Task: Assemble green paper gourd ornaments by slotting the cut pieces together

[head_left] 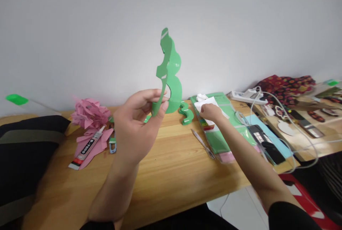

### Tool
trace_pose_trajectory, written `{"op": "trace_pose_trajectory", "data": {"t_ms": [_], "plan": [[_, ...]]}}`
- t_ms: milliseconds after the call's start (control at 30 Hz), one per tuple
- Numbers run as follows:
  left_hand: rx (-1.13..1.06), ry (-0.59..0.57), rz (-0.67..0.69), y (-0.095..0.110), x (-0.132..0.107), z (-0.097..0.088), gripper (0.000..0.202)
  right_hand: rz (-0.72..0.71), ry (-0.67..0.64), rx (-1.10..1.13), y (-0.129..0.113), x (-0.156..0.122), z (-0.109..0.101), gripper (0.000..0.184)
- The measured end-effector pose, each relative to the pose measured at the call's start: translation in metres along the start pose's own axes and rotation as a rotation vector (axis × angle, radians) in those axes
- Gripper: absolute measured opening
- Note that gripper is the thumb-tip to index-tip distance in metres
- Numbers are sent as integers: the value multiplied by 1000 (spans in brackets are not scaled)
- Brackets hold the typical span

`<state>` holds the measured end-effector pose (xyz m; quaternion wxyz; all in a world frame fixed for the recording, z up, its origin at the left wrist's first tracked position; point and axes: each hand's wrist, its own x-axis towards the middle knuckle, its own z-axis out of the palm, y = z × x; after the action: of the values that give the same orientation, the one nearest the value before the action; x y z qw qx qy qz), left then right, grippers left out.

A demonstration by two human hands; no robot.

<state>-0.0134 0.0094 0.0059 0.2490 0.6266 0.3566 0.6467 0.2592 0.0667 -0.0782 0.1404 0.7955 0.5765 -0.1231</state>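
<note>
My left hand [137,124] is raised above the wooden table [171,173] and pinches the bottom of a green wavy paper cut-out [169,71], holding it upright. My right hand [211,111] reaches to the far right side of the table and closes on a white sheet of paper [207,103] lying on a clear pack of green and pink paper [220,141]. More green paper pieces [186,112] sit on the table behind the raised cut-out.
A pink paper flower [89,114] and pink scraps lie at the left with a glue tube [89,146]. Scissors [203,144] lie near the paper pack. A power strip [247,97], cables, phones [267,144] and patterned cloth [288,85] crowd the right.
</note>
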Motion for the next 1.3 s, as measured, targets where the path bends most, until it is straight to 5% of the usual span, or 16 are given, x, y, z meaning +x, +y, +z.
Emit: {"op": "trace_pose_trajectory", "data": {"t_ms": [333, 567, 700, 1000, 1300], "plan": [[-46, 3, -7, 0, 1, 1, 23, 17, -56, 162, 48, -7, -22, 33], [-46, -1, -8, 1, -1, 2, 20, 42, 89, 107, -3, -19, 20, 37], [-75, -11, -2, 1, -1, 1, 19, 93, 87, 185, -15, -17, 23, 36], [-70, 9, -1, 0, 0, 0, 23, 144, -77, 638, 51, -11, -19, 35], [-117, -6, -14, 0, 0, 2, 21, 275, -65, 879, 86, -12, 6, 36]]}}
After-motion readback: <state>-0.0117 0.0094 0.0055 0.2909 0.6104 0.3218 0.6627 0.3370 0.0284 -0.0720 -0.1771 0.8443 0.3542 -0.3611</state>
